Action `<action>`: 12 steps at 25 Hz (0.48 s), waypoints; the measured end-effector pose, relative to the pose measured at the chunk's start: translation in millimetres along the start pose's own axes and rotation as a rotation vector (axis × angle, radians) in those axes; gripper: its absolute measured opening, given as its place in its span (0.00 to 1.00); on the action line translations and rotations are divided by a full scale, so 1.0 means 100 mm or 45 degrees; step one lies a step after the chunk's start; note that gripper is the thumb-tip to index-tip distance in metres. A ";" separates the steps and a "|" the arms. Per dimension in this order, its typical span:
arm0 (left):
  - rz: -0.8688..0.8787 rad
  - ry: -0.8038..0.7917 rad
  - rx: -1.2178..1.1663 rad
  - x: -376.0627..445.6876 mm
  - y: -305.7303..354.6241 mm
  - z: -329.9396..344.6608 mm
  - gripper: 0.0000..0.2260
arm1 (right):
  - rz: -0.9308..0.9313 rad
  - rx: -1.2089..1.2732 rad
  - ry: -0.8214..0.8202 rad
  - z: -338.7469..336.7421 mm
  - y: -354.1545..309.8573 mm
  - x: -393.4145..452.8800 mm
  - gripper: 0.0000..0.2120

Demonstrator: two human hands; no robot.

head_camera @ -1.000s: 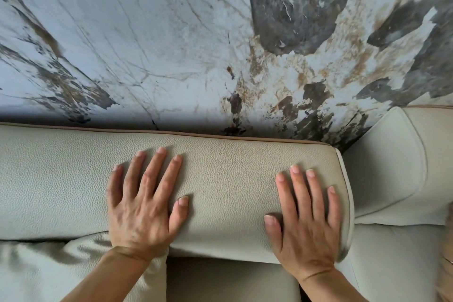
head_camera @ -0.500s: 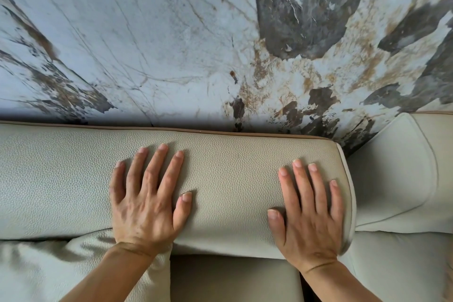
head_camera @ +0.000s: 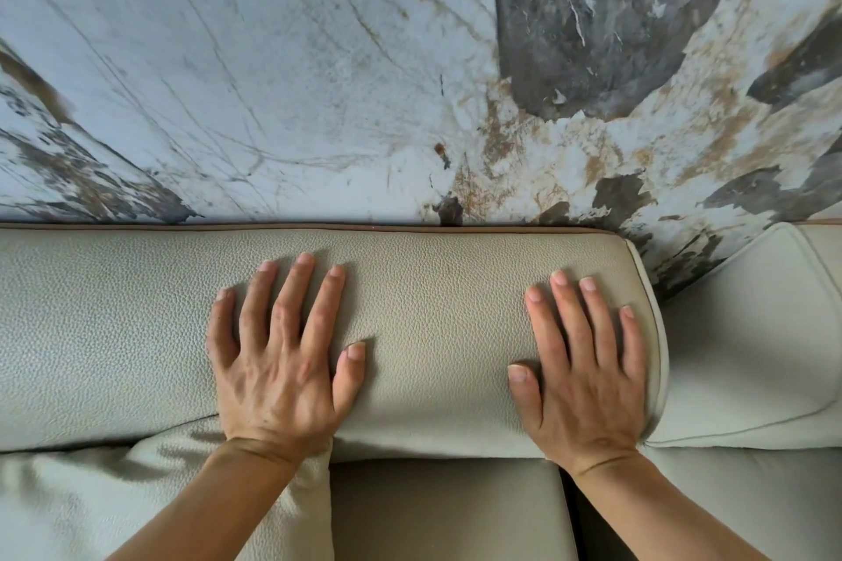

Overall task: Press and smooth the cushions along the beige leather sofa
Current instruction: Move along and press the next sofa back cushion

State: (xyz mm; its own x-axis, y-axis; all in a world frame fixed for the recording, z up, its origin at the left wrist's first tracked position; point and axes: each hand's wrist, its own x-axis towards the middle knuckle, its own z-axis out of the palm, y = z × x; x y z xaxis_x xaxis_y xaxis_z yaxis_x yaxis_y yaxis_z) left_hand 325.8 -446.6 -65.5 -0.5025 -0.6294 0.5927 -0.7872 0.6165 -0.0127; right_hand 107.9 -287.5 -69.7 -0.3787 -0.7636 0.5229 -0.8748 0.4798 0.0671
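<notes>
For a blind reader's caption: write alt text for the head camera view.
Two bare hands, left hand and right hand, lie flat with fingers spread on the pebbled beige leather sofa back cushion, the right near its piped end. Behind it rises a white marble-patterned wall.

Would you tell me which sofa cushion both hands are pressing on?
The long pebbled back cushion with brown piping; left hand and right hand lie flat on it.

A long beige pebbled-leather back cushion (head_camera: 433, 323) lies across the sofa, brown piping along its far edge, against the wall. A second back cushion (head_camera: 747, 346) angles away at right. Smooth seat cushions (head_camera: 446, 510) lie nearest.
</notes>
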 end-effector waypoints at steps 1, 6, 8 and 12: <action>0.005 0.008 0.006 -0.01 0.01 0.01 0.28 | -0.003 -0.006 0.001 0.01 0.02 0.00 0.30; 0.012 0.006 0.013 0.01 0.00 0.08 0.28 | -0.020 -0.021 -0.016 0.08 0.03 0.04 0.31; 0.005 -0.003 -0.010 0.02 0.01 0.06 0.28 | -0.011 -0.016 -0.003 0.06 0.01 0.03 0.30; 0.026 -0.007 0.001 0.04 0.01 0.04 0.28 | -0.040 -0.007 -0.004 0.05 0.02 0.06 0.30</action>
State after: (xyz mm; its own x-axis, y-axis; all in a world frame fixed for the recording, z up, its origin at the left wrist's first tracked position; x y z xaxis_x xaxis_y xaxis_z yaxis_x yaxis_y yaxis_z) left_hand 321.6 -450.2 -66.8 -0.5203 -0.6197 0.5876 -0.7771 0.6289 -0.0249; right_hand 102.7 -293.1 -71.0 -0.3525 -0.7796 0.5176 -0.8845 0.4582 0.0878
